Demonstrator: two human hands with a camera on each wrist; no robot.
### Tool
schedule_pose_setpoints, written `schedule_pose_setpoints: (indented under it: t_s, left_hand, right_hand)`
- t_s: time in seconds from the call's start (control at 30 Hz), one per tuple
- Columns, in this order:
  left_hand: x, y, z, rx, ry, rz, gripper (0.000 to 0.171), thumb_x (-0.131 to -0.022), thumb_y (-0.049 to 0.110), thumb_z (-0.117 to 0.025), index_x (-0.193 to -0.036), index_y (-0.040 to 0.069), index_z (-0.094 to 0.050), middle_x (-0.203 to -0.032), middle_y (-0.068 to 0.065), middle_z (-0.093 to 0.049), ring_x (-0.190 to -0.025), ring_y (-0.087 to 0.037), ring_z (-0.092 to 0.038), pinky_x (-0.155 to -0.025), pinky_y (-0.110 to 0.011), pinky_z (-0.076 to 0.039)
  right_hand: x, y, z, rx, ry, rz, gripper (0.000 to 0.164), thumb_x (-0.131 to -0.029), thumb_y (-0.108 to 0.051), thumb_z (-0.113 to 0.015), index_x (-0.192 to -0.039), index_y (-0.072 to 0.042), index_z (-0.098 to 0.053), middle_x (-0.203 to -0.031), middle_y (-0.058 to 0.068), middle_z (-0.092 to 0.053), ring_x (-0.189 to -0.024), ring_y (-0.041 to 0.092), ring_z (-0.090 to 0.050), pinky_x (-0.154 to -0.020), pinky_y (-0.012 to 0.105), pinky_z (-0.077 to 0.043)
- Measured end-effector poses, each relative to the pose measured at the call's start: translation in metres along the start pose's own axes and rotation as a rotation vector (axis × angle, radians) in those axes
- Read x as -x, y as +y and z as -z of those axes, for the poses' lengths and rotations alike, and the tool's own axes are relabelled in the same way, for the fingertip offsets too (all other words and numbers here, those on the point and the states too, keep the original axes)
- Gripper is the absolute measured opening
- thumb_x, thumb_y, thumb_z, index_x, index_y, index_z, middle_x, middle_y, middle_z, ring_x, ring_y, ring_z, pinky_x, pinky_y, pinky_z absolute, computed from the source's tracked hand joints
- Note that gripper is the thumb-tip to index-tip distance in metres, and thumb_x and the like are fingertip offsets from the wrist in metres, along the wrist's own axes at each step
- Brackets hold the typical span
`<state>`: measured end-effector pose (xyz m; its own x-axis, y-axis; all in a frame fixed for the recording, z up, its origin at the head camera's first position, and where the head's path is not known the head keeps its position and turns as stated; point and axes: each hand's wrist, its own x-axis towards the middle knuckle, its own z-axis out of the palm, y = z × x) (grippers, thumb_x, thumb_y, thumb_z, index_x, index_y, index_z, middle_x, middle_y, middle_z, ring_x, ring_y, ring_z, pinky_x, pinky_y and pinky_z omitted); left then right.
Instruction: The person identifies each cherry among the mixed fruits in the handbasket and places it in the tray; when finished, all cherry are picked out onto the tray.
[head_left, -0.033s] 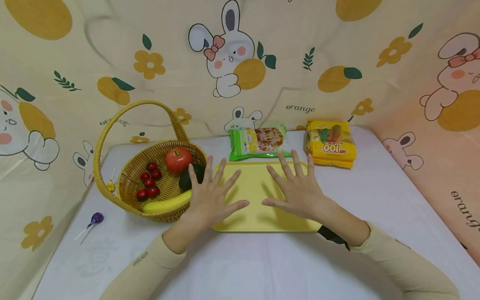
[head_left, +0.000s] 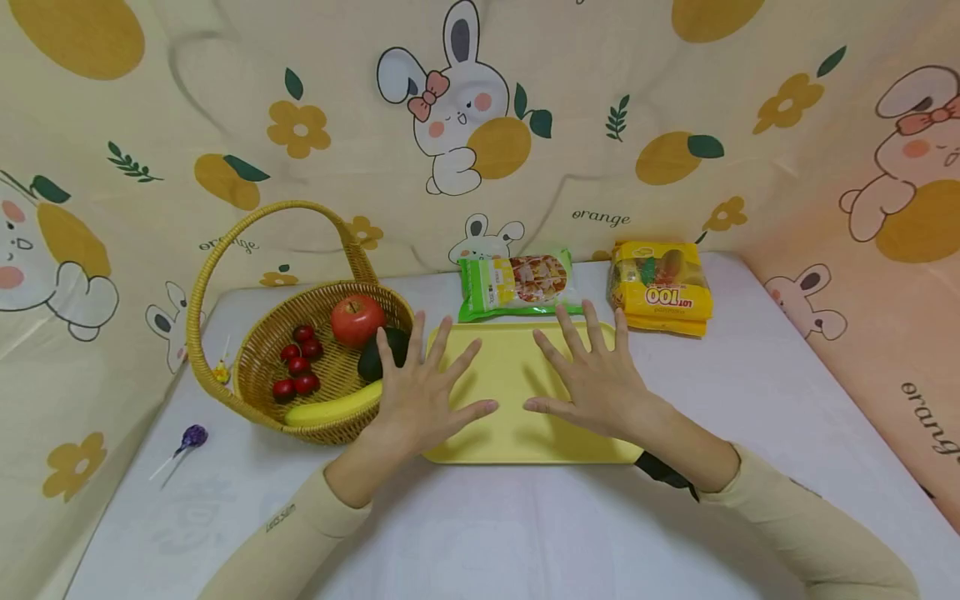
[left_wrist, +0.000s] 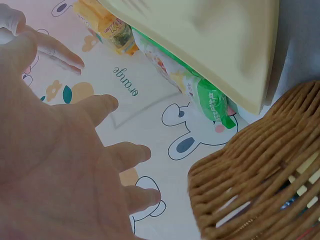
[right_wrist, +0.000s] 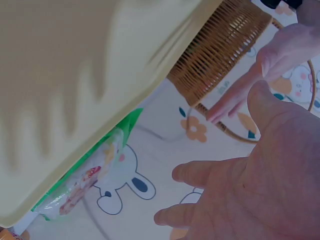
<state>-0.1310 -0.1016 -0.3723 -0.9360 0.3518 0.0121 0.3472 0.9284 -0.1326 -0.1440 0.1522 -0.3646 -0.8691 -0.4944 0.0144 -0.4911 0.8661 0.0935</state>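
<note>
Both hands hover palm down with fingers spread, holding nothing. My left hand (head_left: pixel 416 404) overlaps the left part of a yellow tray (head_left: pixel 510 358) and the right edge of a wicker basket (head_left: pixel 197 325) in the head view. Over the tray's right part is my right hand (head_left: pixel 603 392), its thumb pointing toward the left thumb. In the left wrist view, the left fingers (left_wrist: pixel 132 155) are straight and apart beside the basket (left_wrist: pixel 255 165). The right wrist view shows the right palm (right_wrist: pixel 270 190) bare, with finger shadows on the tray (right_wrist: pixel 55 50).
The basket holds red cherries (head_left: pixel 298 367), a round red fruit (head_left: pixel 358 321), a dark avocado-like fruit (head_left: pixel 372 360) and a banana (head_left: pixel 333 407). Behind the tray lie a green-and-white food packet (head_left: pixel 517 286) and a yellow packet (head_left: pixel 663 283). Purple (head_left: pixel 193 436) and yellow (head_left: pixel 221 372) lollipops lie left.
</note>
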Motion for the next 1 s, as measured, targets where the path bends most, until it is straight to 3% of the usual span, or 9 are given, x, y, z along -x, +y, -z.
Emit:
schedule_pose_setpoints:
  t_s: [0.2,0.33,0.43,0.57,0.67,0.77,0.83,0.9,1.0]
  left_hand:
    - [0.007,-0.008,0.001,0.080,0.028,0.010,0.086,-0.087,0.085,-0.031,-0.158,0.038,-0.021,-0.166,-0.011,-0.005,-0.149,-0.040,0.012,-0.110,-0.077,0.014]
    - [0.029,-0.026,0.003,0.133,0.169,0.001,0.080,-0.092,0.072,-0.047,-0.157,0.029,-0.030,-0.163,-0.016,-0.018,-0.150,-0.041,-0.007,-0.113,-0.078,0.002]
    - [0.054,-0.044,0.004,0.225,0.410,-0.016,0.065,-0.093,0.050,-0.063,-0.146,0.015,-0.050,-0.151,-0.019,-0.042,-0.141,-0.040,-0.034,-0.114,-0.072,-0.022]
    - [0.086,-0.069,0.005,0.375,0.867,-0.015,0.037,-0.089,0.029,-0.064,-0.109,-0.001,-0.070,-0.113,-0.019,-0.068,-0.103,-0.039,-0.062,-0.099,-0.042,-0.052]
    - [0.100,-0.083,0.004,0.446,1.229,0.075,0.035,-0.087,0.028,-0.064,-0.091,-0.007,-0.070,-0.091,-0.021,-0.070,-0.079,-0.040,-0.061,-0.085,-0.018,-0.051]
    - [0.109,-0.093,0.000,0.568,1.445,0.209,0.042,-0.082,0.029,-0.072,-0.095,-0.011,-0.065,-0.095,-0.022,-0.067,-0.083,-0.037,-0.058,-0.081,-0.009,-0.046]
    - [0.116,-0.100,-0.005,0.665,1.427,0.303,0.051,-0.078,0.026,-0.078,-0.107,-0.012,-0.060,-0.109,-0.015,-0.064,-0.096,-0.030,-0.056,-0.080,-0.008,-0.047]
    - [0.123,-0.106,-0.012,0.744,1.313,0.386,0.062,-0.074,0.018,-0.083,-0.122,-0.007,-0.054,-0.123,-0.002,-0.056,-0.109,-0.020,-0.051,-0.081,-0.008,-0.048]
    - [0.129,-0.115,-0.020,0.807,1.095,0.490,0.084,-0.069,0.003,-0.087,-0.140,0.006,-0.043,-0.130,0.013,-0.045,-0.113,-0.012,-0.048,-0.082,-0.007,-0.048]
  right_hand:
    - [-0.001,-0.001,0.000,0.006,0.002,0.002,0.094,-0.088,-0.079,-0.045,-0.157,-0.018,-0.031,-0.164,0.022,-0.005,-0.147,0.051,0.001,-0.113,0.078,0.001]
    - [-0.002,0.002,-0.001,-0.022,0.000,0.005,0.091,-0.090,-0.075,-0.048,-0.157,-0.016,-0.032,-0.163,0.022,-0.005,-0.147,0.052,-0.001,-0.113,0.078,0.003]
    - [-0.003,0.006,-0.003,-0.048,-0.004,0.012,0.086,-0.092,-0.068,-0.052,-0.157,-0.014,-0.032,-0.163,0.023,-0.006,-0.146,0.052,-0.002,-0.113,0.079,0.002]
    - [-0.006,0.010,-0.006,-0.050,0.015,0.032,0.080,-0.093,-0.056,-0.062,-0.155,-0.013,-0.036,-0.161,0.024,-0.016,-0.145,0.054,-0.009,-0.112,0.080,-0.005]
    - [-0.008,0.010,-0.007,-0.036,0.031,0.049,0.076,-0.092,-0.051,-0.067,-0.152,-0.013,-0.041,-0.159,0.025,-0.022,-0.144,0.055,-0.014,-0.111,0.080,-0.009]
    - [-0.010,0.008,-0.007,-0.027,0.036,0.060,0.074,-0.091,-0.050,-0.069,-0.150,-0.012,-0.044,-0.158,0.025,-0.026,-0.143,0.055,-0.017,-0.111,0.081,-0.010]
    - [-0.011,0.006,-0.007,-0.016,0.035,0.063,0.074,-0.090,-0.050,-0.070,-0.149,-0.012,-0.045,-0.157,0.025,-0.028,-0.143,0.054,-0.017,-0.111,0.081,-0.010]
    - [-0.013,0.004,-0.007,-0.001,0.032,0.065,0.073,-0.090,-0.051,-0.070,-0.149,-0.013,-0.046,-0.157,0.024,-0.030,-0.143,0.054,-0.018,-0.111,0.081,-0.012]
    - [-0.016,0.001,-0.006,0.013,0.020,0.064,0.073,-0.090,-0.051,-0.069,-0.149,-0.014,-0.046,-0.157,0.024,-0.031,-0.144,0.053,-0.018,-0.111,0.080,-0.014]
